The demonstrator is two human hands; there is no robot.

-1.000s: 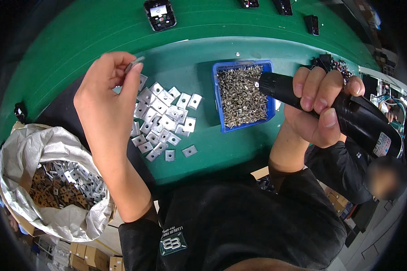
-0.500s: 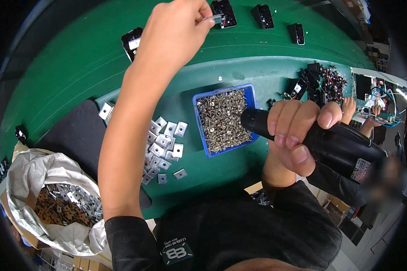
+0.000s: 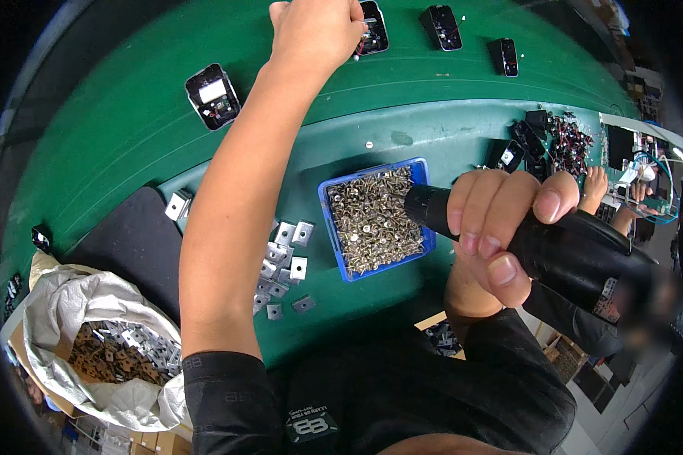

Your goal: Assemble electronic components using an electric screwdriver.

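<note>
At the top of the view, my left hand [image 3: 316, 30] reaches over the green belt to an open black housing [image 3: 375, 34]. Its fingers are curled at the housing's near edge; what they hold, if anything, is hidden behind them. My right hand [image 3: 501, 224] grips a black electric screwdriver [image 3: 577, 246], its nose pointing left over a blue tray [image 3: 430, 241] full of small silver screws [image 3: 372, 224]. Left of the tray, partly behind my left forearm, lies a loose pile of square metal plates with holes [image 3: 282, 254].
Other black housings [image 3: 212, 97] sit along the green belt [image 3: 129, 114]. A white sack [image 3: 53, 303] of metal parts stands lower left, beside a black mat [image 3: 121, 231]. Wired parts [image 3: 569, 144] are heaped at right, near another person's hand [image 3: 595, 186].
My left hand has moved slightly right and down toward the housing; the metal plate visible in its fingers before is now hidden. The housings on the belt have shifted slightly in view.
</note>
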